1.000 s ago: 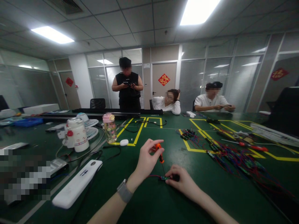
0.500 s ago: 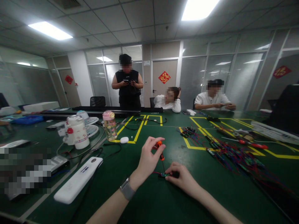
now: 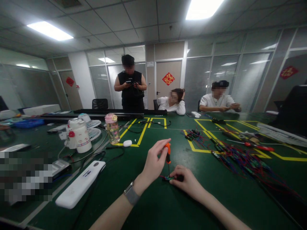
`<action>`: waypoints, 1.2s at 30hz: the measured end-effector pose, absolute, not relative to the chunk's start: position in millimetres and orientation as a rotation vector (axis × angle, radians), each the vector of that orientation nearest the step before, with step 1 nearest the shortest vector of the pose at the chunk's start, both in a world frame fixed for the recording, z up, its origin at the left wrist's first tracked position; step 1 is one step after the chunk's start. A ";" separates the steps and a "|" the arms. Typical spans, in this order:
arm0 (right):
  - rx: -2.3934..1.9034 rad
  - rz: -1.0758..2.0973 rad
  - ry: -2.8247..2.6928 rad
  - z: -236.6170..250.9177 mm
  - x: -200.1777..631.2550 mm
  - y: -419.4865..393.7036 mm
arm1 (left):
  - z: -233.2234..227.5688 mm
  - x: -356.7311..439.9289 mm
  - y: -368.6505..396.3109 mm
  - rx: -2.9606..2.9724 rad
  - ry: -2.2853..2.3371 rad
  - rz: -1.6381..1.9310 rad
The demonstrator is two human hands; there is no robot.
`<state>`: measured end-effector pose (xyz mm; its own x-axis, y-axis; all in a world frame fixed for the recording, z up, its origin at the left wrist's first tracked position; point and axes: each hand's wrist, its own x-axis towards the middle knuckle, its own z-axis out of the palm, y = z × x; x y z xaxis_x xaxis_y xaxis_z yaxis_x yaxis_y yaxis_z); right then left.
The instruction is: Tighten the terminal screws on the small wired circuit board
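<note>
Two bare hands working over a green table [image 3: 148,210], centre, near side. Left hand [image 3: 155,158]: thumb and fingers closed in a pinch on the handle of an orange-and-black screwdriver [image 3: 168,155]; driver near upright, shaft down to a small circuit board [image 3: 167,179]. Exact tip contact too small to tell. Right hand [image 3: 185,179]: thumb and index nearly together, gripping the board's right end; board lies on the table, between and just beyond the wrists, with a red lead off its left side. Grey-banded watch [image 3: 131,193] on left wrist.

Right side: big tangle of wired boards [image 3: 249,160], smaller bunch [image 3: 193,135] farther off, red-handled screwdriver [image 3: 260,147] beyond the tangle. Left: long white case [image 3: 80,185] near, white jug [image 3: 81,138] and pink-lidded bottle [image 3: 112,131] farther. Three people across the far side, one standing [image 3: 130,89].
</note>
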<state>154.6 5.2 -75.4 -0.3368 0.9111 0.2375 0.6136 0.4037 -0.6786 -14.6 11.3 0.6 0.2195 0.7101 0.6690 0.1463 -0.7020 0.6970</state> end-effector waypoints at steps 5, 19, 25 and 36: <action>-1.302 0.656 -2.065 -73.1 154.4 4.2 | 2.4 -15.3 12.5 1.912 0.884 1.567; -1.291 0.627 -2.070 -75.1 155.1 4.9 | 7.6 -19.6 6.7 1.987 0.808 1.426; -1.295 0.632 -2.074 -74.6 155.0 3.4 | 9.1 -21.0 5.6 1.919 0.810 1.444; -1.319 0.630 -2.083 -72.7 152.5 3.0 | 7.8 -23.7 8.3 1.850 0.835 1.466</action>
<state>152.5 3.0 -72.7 -0.3363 0.9144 0.2254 0.6362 0.3971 -0.6615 -23.7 8.3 7.8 0.1811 0.7929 0.5818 0.0958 -0.6030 0.7920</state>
